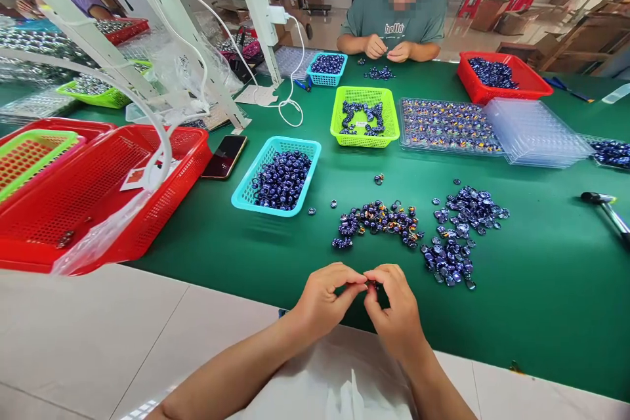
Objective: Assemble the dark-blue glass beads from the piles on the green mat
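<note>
At the table's near edge my left hand (pixel 329 295) and my right hand (pixel 394 298) meet at the fingertips, both closed in a pinch. Between the right fingers shows a small dark part (pixel 376 285), mostly hidden; its kind is not clear. What the left fingertips hold is too small to make out. Just beyond them lies a pile of small dark-blue rings with orange and gold bits (pixel 381 216). To the right of it are loose shiny dark-blue round caps (pixel 475 209), in two heaps. A blue basket (pixel 237 200) holds many dark-blue round pieces.
On the green table (pixel 541 289) stand a lime basket (pixel 364 93), a filled clear tray (pixel 447 125), stacked clear trays (pixel 536 131) and a red basket (pixel 536 84). A hammer (pixel 608 213) lies right. Red baskets (pixel 182 190) and a phone (pixel 225 157) are left. A co-worker (pixel 394 20) sits opposite.
</note>
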`<act>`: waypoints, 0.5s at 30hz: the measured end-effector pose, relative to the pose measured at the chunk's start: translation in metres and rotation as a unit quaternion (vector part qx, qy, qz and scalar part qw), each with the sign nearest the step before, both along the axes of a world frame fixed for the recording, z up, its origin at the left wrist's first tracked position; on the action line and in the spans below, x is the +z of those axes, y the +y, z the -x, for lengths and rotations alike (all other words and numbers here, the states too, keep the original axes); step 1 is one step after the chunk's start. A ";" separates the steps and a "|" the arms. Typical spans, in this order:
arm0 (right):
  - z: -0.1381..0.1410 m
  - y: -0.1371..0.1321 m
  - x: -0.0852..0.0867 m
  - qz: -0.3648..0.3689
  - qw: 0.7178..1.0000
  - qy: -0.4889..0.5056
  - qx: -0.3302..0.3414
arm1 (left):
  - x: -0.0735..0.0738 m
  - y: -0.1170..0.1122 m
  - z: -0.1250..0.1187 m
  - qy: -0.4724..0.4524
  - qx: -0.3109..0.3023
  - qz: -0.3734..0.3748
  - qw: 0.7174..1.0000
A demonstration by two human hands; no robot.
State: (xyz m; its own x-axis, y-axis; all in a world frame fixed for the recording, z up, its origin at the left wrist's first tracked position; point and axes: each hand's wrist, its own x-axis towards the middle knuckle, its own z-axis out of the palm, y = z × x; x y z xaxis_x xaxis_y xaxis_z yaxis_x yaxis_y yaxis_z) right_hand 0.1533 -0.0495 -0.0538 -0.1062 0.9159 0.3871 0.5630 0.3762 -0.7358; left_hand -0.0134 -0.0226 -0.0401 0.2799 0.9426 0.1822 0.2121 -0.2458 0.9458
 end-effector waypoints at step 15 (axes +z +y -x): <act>-0.007 0.002 0.003 -0.011 1.000 -0.014 0.015 | -0.006 0.020 0.022 0.128 0.057 -0.009 0.990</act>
